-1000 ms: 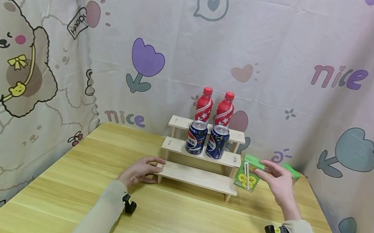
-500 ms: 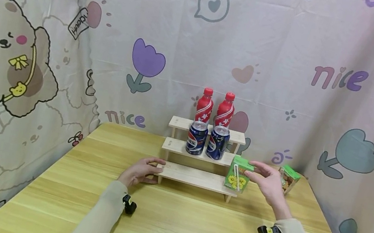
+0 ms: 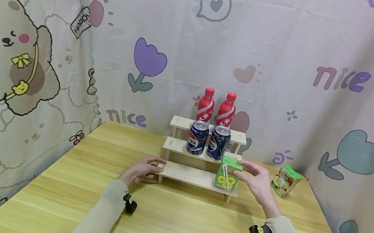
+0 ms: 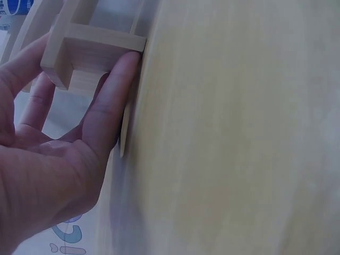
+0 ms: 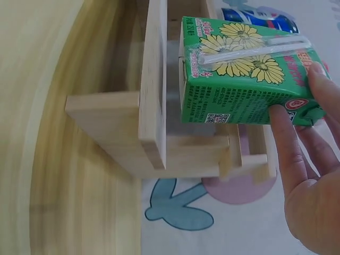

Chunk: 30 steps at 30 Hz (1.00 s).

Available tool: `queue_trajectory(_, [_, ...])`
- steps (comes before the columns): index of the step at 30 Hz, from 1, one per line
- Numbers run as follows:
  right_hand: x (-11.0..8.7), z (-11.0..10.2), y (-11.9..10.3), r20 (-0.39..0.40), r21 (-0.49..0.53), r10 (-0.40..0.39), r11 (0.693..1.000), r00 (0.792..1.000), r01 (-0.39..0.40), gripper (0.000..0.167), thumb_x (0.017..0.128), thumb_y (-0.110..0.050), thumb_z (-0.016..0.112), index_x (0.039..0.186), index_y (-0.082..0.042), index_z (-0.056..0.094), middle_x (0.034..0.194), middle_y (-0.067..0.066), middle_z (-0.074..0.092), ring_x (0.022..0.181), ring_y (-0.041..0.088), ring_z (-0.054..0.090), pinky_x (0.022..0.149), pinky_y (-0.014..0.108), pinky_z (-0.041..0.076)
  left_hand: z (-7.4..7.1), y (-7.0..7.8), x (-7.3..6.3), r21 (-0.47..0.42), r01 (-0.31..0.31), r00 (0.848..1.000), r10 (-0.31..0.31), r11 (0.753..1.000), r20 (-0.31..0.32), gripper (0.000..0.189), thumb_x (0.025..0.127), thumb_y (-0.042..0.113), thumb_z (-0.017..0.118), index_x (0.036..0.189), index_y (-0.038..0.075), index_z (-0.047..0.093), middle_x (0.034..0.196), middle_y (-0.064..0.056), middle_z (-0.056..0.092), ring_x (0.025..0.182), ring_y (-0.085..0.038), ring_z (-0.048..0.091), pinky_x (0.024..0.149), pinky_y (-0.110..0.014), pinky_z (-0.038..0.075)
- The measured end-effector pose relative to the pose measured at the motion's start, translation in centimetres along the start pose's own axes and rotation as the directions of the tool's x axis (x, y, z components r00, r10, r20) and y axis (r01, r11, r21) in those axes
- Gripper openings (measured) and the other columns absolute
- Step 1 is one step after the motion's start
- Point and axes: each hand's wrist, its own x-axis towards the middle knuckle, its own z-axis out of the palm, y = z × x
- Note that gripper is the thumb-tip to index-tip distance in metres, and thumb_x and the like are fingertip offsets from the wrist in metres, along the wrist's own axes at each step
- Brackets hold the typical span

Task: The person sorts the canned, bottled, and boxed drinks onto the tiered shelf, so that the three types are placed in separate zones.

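Note:
A three-tier wooden display stand (image 3: 184,174) stands on the table. My left hand (image 3: 140,171) grips the left end of its lowest tier; in the left wrist view the fingers (image 4: 109,109) lie round the board end and its leg. My right hand (image 3: 258,184) pinches a green drink carton (image 3: 228,169) near its top. The carton, with yellow flowers and a wrapped straw (image 5: 255,49) on its front, is upright close over the right end of the lowest tier. In the right wrist view its base is beside the board (image 5: 153,85).
Two blue cola cans (image 3: 197,138) stand on the middle tier. Behind them, two red bottles (image 3: 205,106) are on the top tier. Another green carton (image 3: 285,181) sits at the table's back right. A patterned curtain (image 3: 277,45) hangs behind the table (image 3: 173,221).
My right hand has carried the green carton leftward from beside the stand to over its lowest tier, revealing the other carton behind. The left hand has stayed at the stand's left end.

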Motion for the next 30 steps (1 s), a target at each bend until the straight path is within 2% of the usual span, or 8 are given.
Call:
queue_trajectory(9, [0.3,1.8,-0.4,0.028,0.051,-0.025,0.998,0.999,0.024,0.046,0.077,-0.012,0.084,0.117,0.002,0.068,0.113,0.006,0.073,0.095,0.003,0.068,0.079,0.023,0.058,0.1,0.2,0.0,0.000,0.011,1.000,-0.011,1.000,-0.001,0.040,0.091,0.016,0.070,0.130,0.013,0.061,0.131,-0.014,0.048,0.102,-0.023,0.059,0.089,-0.047,0.057])
queue_trajectory(12, [0.4,2.3,-0.6,0.033,0.047,-0.023,0.999,0.999,0.021,0.045,0.077,-0.010,0.083,0.117,0.002,0.067,0.111,0.010,0.073,0.094,0.005,0.068,0.080,0.023,0.057,0.1,0.2,0.0,0.001,0.012,1.000,-0.012,1.000,0.003,0.041,0.091,0.016,0.070,0.130,0.013,0.060,0.133,-0.015,0.047,0.103,-0.023,0.059,0.089,-0.047,0.057])
queue_trajectory(16, [0.5,3.2,-1.1,0.052,0.042,-0.013,0.999,0.999,0.011,0.045,0.079,-0.011,0.082,0.119,0.000,0.067,0.114,0.018,0.071,0.093,0.004,0.067,0.081,0.021,0.055,0.0,0.2,-0.1,0.001,0.010,1.000,-0.010,1.000,-0.006,0.040,0.091,0.015,0.069,0.130,0.012,0.061,0.133,-0.016,0.047,0.103,-0.024,0.059,0.089,-0.048,0.057])
queue_trajectory(21, [0.7,4.3,-1.8,0.081,0.080,0.004,0.997,0.997,-0.010,0.042,0.081,-0.007,0.080,0.120,0.000,0.067,0.119,0.023,0.067,0.090,0.003,0.067,0.077,0.021,0.055,0.0,0.1,-0.1,0.001,0.011,1.000,-0.011,1.000,-0.009,0.039,0.091,0.015,0.070,0.129,0.012,0.061,0.126,-0.014,0.050,0.101,-0.023,0.059,0.088,-0.048,0.057])
queue_trajectory(30, [0.1,5.7,-5.1,0.126,0.081,-0.006,0.997,0.992,-0.005,0.038,0.082,-0.002,0.076,0.119,0.005,0.066,0.117,0.027,0.067,0.088,0.003,0.069,0.078,0.021,0.057,0.1,0.1,0.0,0.010,0.006,1.000,-0.006,1.000,-0.008,0.040,0.092,0.016,0.069,0.130,0.012,0.061,0.125,-0.013,0.051,0.101,-0.022,0.059,0.088,-0.048,0.058])
